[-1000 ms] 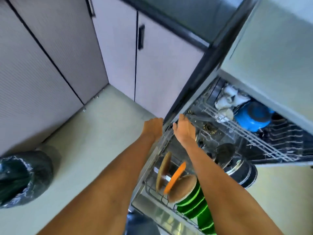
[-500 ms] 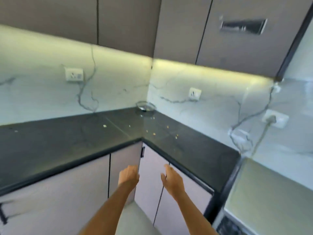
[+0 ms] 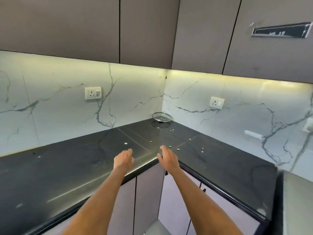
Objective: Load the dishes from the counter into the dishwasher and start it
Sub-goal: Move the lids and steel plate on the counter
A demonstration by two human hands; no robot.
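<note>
Nearly cleared: only a glass lid left, far in the corner of the black counter among crumbs. Left hand and right hand loosely spread, empty, reaching. Dishwasher out of view, start pending.

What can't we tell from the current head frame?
- Dishwasher: out of frame, so its load and door state are unknown.
- Glass lid in the corner: far and small; can't tell how it rests.
- Specks on the counter: too small to identify.

Only scattered crumbs lie on the counter before the corner glass lid.
</note>
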